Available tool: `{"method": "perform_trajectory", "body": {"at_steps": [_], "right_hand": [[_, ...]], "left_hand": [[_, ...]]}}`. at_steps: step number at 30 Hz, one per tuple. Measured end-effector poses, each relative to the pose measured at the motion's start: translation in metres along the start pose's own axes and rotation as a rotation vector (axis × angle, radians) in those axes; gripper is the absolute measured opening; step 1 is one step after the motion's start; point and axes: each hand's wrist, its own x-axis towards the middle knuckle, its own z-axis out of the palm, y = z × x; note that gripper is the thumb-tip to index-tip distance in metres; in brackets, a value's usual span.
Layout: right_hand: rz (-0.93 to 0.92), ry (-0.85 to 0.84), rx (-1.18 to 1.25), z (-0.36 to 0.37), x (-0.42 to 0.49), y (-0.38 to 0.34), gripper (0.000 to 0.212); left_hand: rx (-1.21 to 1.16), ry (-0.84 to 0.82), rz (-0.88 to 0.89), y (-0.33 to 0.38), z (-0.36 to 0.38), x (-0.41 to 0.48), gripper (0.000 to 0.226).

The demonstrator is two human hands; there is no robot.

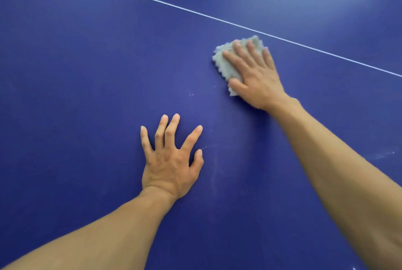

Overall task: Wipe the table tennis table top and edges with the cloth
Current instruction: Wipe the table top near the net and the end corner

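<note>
Head view, looking down: shows a dark blue table tennis surface point(76, 74) across the whole frame, crossed by a thin white line point(217, 19) slanting from the far left down toward the right edge. Near and left of centre, finds the left grip point(169, 161) released, palm down on the surface, fingers straight and fanned apart, holding nothing. Just right of it and a little farther off, picks out a few tiny pale specks point(191, 95) on the blue. Farther and right of centre, places the grey cloth point(225, 67), folded small with scalloped edges, flat on the surface just on the near side of the white line. On top of the cloth, has the right grip point(256, 76) released too, fingers straight and pressing it down, thumb at its near edge. At the right edge, notes faint whitish smears point(382, 155).
</note>
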Motion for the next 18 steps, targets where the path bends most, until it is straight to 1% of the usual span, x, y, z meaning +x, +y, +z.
{"method": "perform_trajectory", "body": {"at_steps": [1, 2, 3, 4, 5, 7, 10, 12, 13, 15, 18], "right_hand": [[0.169, 0.013, 0.062, -0.007, 0.005, 0.021, 0.076], [0.3, 0.019, 0.105, -0.012, 0.013, 0.037, 0.076], [0.38, 0.021, 0.115, -0.015, 0.023, 0.044, 0.075], [0.409, 0.019, 0.103, -0.017, 0.033, 0.044, 0.074], [0.393, 0.019, 0.083, -0.017, 0.041, 0.036, 0.072], [0.245, 0.022, 0.025, -0.011, 0.05, 0.011, 0.071], [-0.149, 0.0, -0.08, 0.003, 0.03, -0.029, 0.069], [-0.388, -0.031, -0.153, 0.013, 0.004, -0.043, 0.064], [-0.472, -0.049, -0.177, 0.017, -0.011, -0.046, 0.061], [-0.57, -0.079, -0.195, 0.022, -0.045, -0.048, 0.057], [-0.626, -0.088, -0.194, 0.036, -0.11, -0.055, 0.056]], "left_hand": [[0.0, -0.006, 0.001, 0.0, 0.0, 0.0, 0.056], [0.001, -0.01, 0.001, 0.0, 0.001, 0.0, 0.056], [0.002, -0.01, 0.0, -0.001, 0.002, 0.0, 0.056], [0.005, -0.01, -0.001, -0.001, 0.003, 0.0, 0.056], [0.01, -0.013, -0.003, -0.002, 0.004, 0.0, 0.057], [0.011, -0.014, -0.008, -0.002, 0.004, 0.0, 0.058], [-0.026, 0.01, -0.034, -0.003, 0.004, 0.0, 0.054], [-0.139, 0.057, -0.058, -0.004, 0.003, -0.002, 0.046], [-0.221, 0.085, -0.072, -0.005, 0.001, -0.003, 0.043], [-0.388, 0.141, -0.097, -0.005, -0.003, -0.005, 0.039], [-0.539, 0.206, -0.133, -0.003, -0.011, -0.013, 0.035]]}}
